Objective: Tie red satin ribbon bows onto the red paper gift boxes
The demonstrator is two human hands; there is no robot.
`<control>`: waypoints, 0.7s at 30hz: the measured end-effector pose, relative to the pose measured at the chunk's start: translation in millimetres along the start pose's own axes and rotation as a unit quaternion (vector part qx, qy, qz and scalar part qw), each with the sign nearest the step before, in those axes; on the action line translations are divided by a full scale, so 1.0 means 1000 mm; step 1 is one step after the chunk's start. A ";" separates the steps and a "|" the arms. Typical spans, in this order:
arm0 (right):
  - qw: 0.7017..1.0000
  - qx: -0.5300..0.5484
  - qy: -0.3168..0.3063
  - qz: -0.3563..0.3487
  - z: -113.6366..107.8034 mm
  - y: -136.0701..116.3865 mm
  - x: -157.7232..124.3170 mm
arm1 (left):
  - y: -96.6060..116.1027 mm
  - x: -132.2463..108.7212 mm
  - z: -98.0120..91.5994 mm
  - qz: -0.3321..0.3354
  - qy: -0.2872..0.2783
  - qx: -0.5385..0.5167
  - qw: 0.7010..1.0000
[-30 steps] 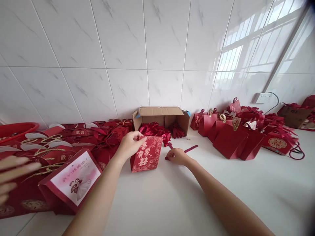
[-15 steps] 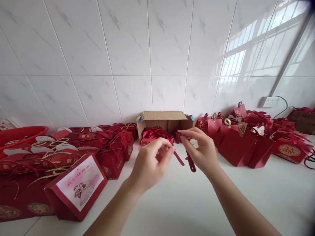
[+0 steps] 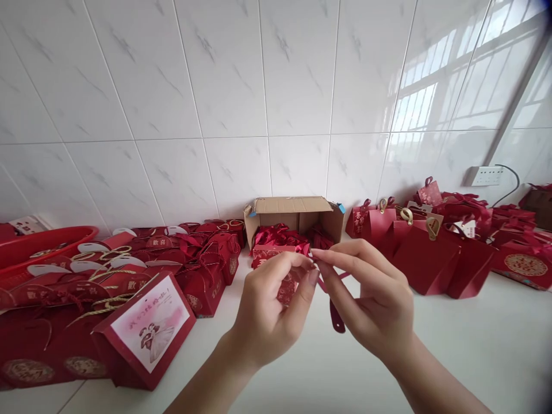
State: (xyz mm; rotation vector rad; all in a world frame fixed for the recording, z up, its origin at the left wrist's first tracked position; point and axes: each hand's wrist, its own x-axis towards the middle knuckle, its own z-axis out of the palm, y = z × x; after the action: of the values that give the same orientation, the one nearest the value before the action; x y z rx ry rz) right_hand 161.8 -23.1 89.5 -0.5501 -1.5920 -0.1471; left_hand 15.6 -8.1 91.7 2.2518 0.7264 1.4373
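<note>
Right hand (image 3: 379,299) pinched shut on dark strap (image 3: 337,318), left hand (image 3: 267,310) nearly closed, hold unclear; stray knuckle could topple red bag (image 3: 272,250) at its 12 o'clock

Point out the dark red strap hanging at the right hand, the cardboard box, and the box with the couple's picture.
Dark red strap (image 3: 337,317): head view, its hanging length.
Cardboard box (image 3: 293,204): head view, its top panel.
Box with the couple's picture (image 3: 152,329): head view, the picture.

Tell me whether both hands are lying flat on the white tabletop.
No: the left hand and right hand are raised above the white tabletop, fingers bent and fingertips close together.
</note>
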 end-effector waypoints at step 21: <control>0.971 0.190 -0.072 0.128 -0.005 0.005 -0.004 | 0.000 0.000 -0.012 -0.085 -0.086 -0.236 0.964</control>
State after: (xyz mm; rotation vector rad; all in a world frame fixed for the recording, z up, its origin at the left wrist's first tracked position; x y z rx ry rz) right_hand 168.8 -21.7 84.5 -0.4663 -1.6200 0.3937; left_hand 4.7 -7.6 97.0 1.8661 0.4486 1.1657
